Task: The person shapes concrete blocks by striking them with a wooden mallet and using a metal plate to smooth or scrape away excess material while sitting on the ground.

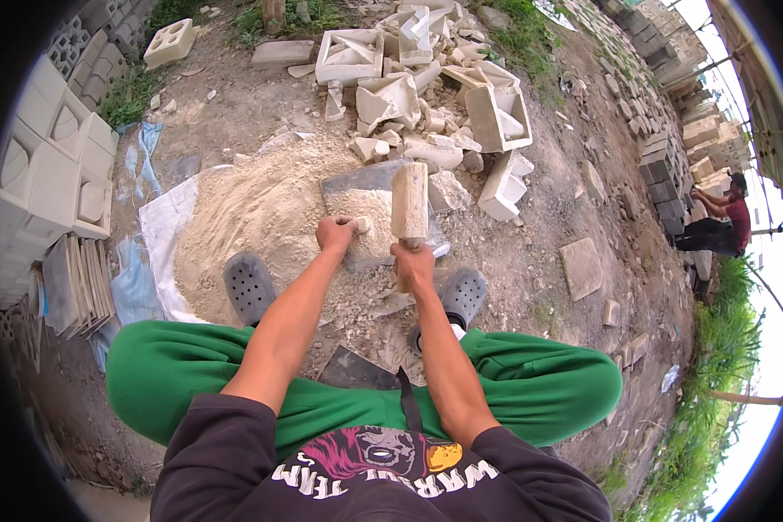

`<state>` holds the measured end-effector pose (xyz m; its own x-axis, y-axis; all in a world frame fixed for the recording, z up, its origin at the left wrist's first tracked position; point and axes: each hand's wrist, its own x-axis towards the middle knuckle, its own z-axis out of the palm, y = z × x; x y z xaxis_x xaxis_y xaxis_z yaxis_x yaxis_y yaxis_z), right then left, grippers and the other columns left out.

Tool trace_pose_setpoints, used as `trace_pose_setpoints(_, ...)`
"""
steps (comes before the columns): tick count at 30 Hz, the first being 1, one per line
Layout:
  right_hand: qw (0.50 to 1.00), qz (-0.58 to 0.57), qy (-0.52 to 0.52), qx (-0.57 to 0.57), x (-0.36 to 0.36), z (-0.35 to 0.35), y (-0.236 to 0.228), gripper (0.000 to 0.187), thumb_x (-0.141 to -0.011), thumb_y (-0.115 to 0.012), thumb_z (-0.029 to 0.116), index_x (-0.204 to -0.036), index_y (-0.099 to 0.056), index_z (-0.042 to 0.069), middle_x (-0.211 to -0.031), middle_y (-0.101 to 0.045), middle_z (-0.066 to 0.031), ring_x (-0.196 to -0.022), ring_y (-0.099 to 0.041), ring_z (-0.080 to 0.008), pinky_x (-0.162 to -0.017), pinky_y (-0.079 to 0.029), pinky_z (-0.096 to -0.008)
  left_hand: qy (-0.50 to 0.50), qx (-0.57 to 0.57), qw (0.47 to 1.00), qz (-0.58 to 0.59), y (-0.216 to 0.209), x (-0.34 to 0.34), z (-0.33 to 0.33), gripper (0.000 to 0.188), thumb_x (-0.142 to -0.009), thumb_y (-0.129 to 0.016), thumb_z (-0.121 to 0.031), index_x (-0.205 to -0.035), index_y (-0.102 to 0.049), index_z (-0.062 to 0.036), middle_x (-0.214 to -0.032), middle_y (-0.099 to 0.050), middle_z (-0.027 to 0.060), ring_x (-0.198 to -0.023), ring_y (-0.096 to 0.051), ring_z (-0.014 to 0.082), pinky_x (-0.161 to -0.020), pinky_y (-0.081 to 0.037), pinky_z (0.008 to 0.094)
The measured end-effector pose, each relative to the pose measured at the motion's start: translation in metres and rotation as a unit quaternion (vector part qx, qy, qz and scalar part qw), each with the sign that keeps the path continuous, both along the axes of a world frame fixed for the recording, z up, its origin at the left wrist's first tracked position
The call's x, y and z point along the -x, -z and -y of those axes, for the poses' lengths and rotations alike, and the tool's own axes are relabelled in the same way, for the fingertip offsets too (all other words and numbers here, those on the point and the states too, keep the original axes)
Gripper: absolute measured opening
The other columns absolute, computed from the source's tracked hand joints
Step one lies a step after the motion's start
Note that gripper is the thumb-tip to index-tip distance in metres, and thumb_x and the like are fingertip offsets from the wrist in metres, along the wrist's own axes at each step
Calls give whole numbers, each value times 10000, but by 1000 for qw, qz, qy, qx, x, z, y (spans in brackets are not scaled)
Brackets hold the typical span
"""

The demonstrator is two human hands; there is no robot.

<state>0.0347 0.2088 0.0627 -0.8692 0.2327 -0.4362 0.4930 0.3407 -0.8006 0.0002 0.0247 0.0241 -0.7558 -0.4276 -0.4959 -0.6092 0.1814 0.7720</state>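
Near the frame's centre, the left hand (336, 233) pinches a small pale chunk (362, 225) over a crumb-strewn dark slab (343, 184), and just right of the chunk the right hand (415, 260) grips a wooden mallet (410, 202), its long block running up the frame.

White lettering (449, 482) stands on the dark shirt (222, 457).

The head-worn fisheye looks steeply down from close above the dark shirt (357, 500), lower edge, past the mallet (410, 202) mid-frame to farther rubble (433, 153), upper centre.
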Motion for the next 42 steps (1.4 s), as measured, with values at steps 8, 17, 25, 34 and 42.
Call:
trace_pose_setpoints(8,979,-202,-18,-8,25,20,-35,273,-741,-738,206,-842,-663,-36,-672,-670,-172,-649,-703,-285,-598,-510,-420,6,13,1000,-27,17,0,3,177,-790,-800,-214,-910,-800,-84,-844,-765,80,-760,-715,197,-731,-547,340)
trace_pose_setpoints(17,996,20,-86,-7,-4,20,4,283,-736,-739,209,-846,-687,-47,-641,-676,-124,-566,-677,-197,-547,-523,-353,3,43,998,-40,24,1,10,197,-805,-801,-178,-936,-781,-32,-847,-756,76,-731,-682,154,-703,-535,311)
trace_pose_setpoints(25,970,-233,-52,52,41,31,-97,272,-731,-764,181,-856,-663,-37,-723,-677,-120,-684,-675,-245,-640,-518,-391,-2,-12,1000,-28,20,-3,7,159,-817,-784,-152,-905,-775,-20,-805,-740,67,-676,-651,131,-646,-519,303)
trace_pose_setpoints(34,995,74,-50,41,-17,15,19,235,-761,-710,183,-813,-666,-42,-650,-647,-94,-555,-644,-203,-513,-518,-355,-2,-1,1000,-24,10,2,-1,147,-823,-789,-156,-928,-783,-53,-859,-757,60,-718,-667,138,-675,-527,316)
trace_pose_setpoints(42,879,207,-28,429,-4,3,-9,155,-791,-652,196,-781,-564,69,-645,-539,-47,-497,-544,-185,-503,-485,-357,5,41,999,-33,24,2,4,157,-796,-789,-167,-914,-785,-64,-851,-762,79,-756,-702,175,-725,-540,327)
